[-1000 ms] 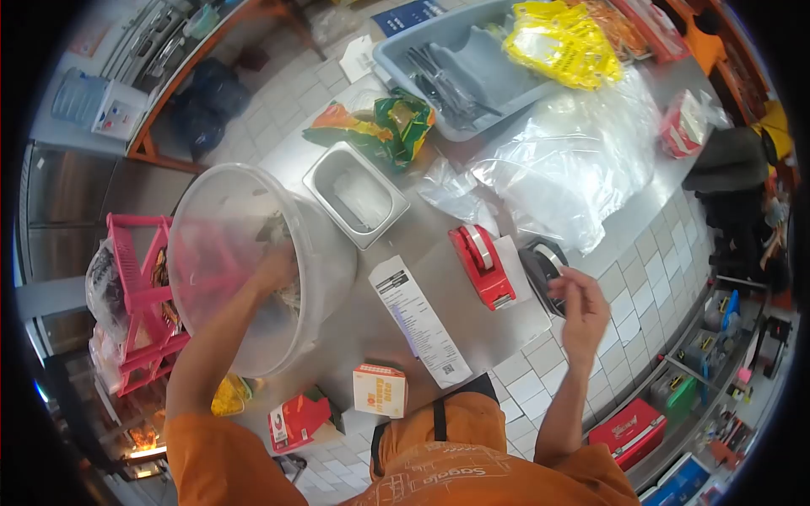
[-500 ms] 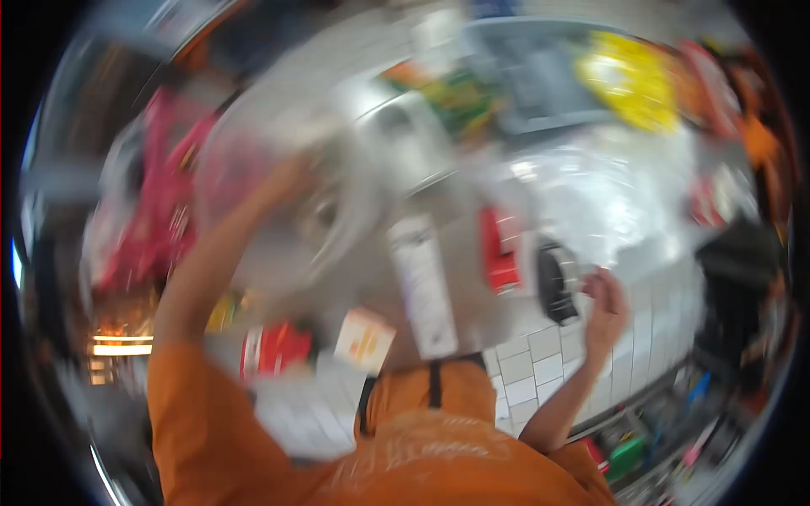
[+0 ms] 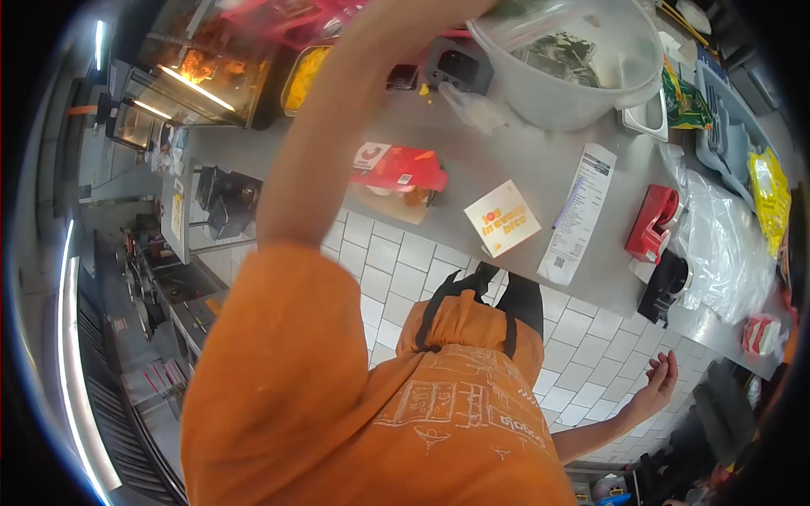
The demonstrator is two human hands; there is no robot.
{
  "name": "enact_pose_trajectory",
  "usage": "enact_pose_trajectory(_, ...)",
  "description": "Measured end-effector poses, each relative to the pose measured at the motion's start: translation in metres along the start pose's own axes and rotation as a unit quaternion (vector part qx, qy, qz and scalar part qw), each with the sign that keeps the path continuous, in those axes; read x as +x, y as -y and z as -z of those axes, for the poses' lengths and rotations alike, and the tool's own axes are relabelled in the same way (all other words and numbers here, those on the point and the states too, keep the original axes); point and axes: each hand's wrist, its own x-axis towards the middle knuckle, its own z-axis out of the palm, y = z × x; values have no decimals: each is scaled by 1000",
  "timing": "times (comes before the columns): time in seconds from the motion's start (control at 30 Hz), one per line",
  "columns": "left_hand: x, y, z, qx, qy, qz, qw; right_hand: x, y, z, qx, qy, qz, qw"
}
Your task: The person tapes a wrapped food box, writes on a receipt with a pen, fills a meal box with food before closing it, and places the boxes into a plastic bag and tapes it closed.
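My left arm [image 3: 354,110] stretches up across the counter to the top edge of the view, beside the rim of a large translucent tub [image 3: 557,93]. The hand itself is cut off there. Dark green leafy or wrapped contents [image 3: 567,59] show inside the tub. Low on the right, my right hand [image 3: 661,377] hangs over the tiled floor with loosely bent fingers and nothing in them. The counter's edge is close to it, with a black device [image 3: 665,287] and a red tape dispenser [image 3: 651,223] on top.
The steel counter [image 3: 523,152] holds a red food carton [image 3: 403,173], a small printed box [image 3: 502,218], a long receipt [image 3: 578,215], a piping bag [image 3: 474,108] and clear plastic bags [image 3: 726,244]. A lit food warmer [image 3: 198,72] stands at upper left; a yellow packet [image 3: 768,194] lies at right.
My view has swung left, so the counter things sit further right. My left arm now reaches to the top edge. My right hand appears lower and further right, still holding nothing.
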Motion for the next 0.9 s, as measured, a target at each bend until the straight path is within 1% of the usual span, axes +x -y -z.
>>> enact_pose_trajectory(0.03, -54, 3, 9, 7, 18, 23, 1000, -8, -3, -1, 4, -5, 3, 1000)
enact_pose_trajectory(0.1, -164, 24, -7, -43, 135, 161, 977, -24, -12, -3, 35, 22, 18, 999)
enact_pose_trajectory(0.13, -212, 37, -26, -80, 197, 236, 948, -36, -11, -6, 46, 26, 21, 998)
enact_pose_trajectory(0.17, -239, 28, -40, -275, 195, 440, 832, -46, -13, -5, 47, 20, 22, 998)
enact_pose_trajectory(0.2, -278, 55, -67, -373, 142, 511, 761, -57, -15, -4, 48, 32, 14, 998)
enact_pose_trajectory(0.23, -314, 93, -99, -463, 84, 571, 673, -66, -17, -5, 48, 46, 8, 998)
enact_pose_trajectory(0.3, -331, 143, -138, -475, -23, 489, 731, -80, -22, -2, 54, 56, 1, 997)
enact_pose_trajectory(0.37, -307, 155, -138, -486, -138, 441, 742, -86, -19, 7, 58, 66, 2, 996)
enact_pose_trajectory(0.4, -295, 163, -138, -491, -141, 435, 742, -88, -16, 12, 49, 68, 17, 996)
enact_pose_trajectory(0.47, -276, 174, -139, -465, -307, 341, 757, -94, -9, 22, 45, 61, 33, 997)
enact_pose_trajectory(0.5, -276, 177, -136, -471, -302, 331, 760, -97, -6, 29, 47, 56, 47, 996)
enact_pose_trajectory(0.57, -284, 186, -130, -422, -267, 297, 814, -101, -5, 43, 53, 26, 61, 996)
enact_pose_trajectory(0.6, -291, 176, -140, -411, -309, 301, 803, -103, -6, 48, 44, 19, 47, 998)
enact_pose_trajectory(0.63, -305, 166, -147, -377, -280, 362, 805, -106, -9, 55, 36, 4, 29, 999)
enact_pose_trajectory(0.67, -330, 183, -169, -311, -217, 356, 854, -106, -15, 61, 22, -8, 16, 1000)
enact_pose_trajectory(0.7, -326, 128, -166, -333, -178, 323, 868, -109, -15, 68, 32, -12, 6, 999)
enact_pose_trajectory(0.73, -332, 93, -164, -310, -66, 369, 874, -111, -17, 75, 30, -21, -1, 999)
enact_pose_trajectory(0.77, -339, 56, -182, -381, -67, 339, 858, -116, -18, 83, 62, -30, -6, 998)
enact_pose_trajectory(0.8, -338, 23, -184, -397, 40, 300, 866, -119, -24, 89, 80, -45, -10, 996)
enact_pose_trajectory(0.9, -332, -23, -232, -444, 293, 260, 806, -126, -52, 109, 154, -88, -36, 983)
